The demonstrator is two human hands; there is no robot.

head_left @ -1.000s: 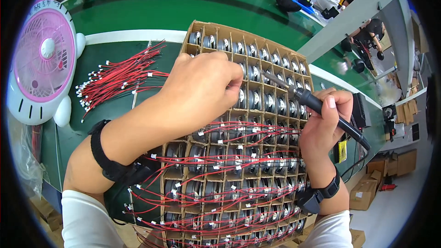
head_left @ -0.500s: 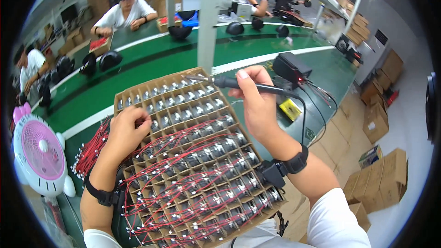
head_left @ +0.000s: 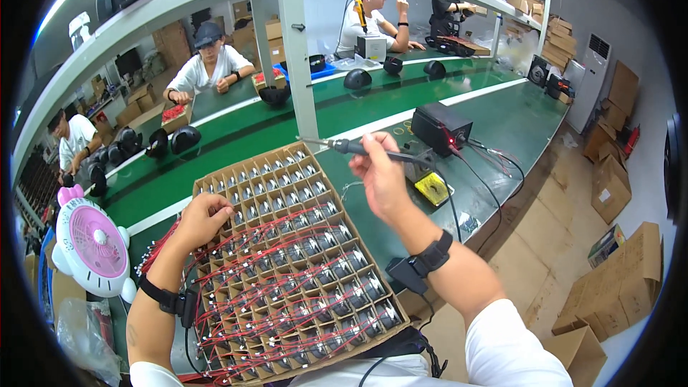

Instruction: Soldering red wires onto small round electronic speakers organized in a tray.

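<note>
Right hand (head_left: 383, 179) is now raised higher off the tray than before, soldering iron (head_left: 358, 147) gripped | left hand (head_left: 203, 218) is rested on cardboard grid tray (head_left: 287, 272), fingers curled | counted: one iron, one tray, one pink fan (head_left: 91, 244)

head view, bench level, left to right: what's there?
Pink fan → left hand on the tray's left edge → cardboard tray of wired parts → right hand holding soldering iron → yellow sponge holder → black solder station.
</note>
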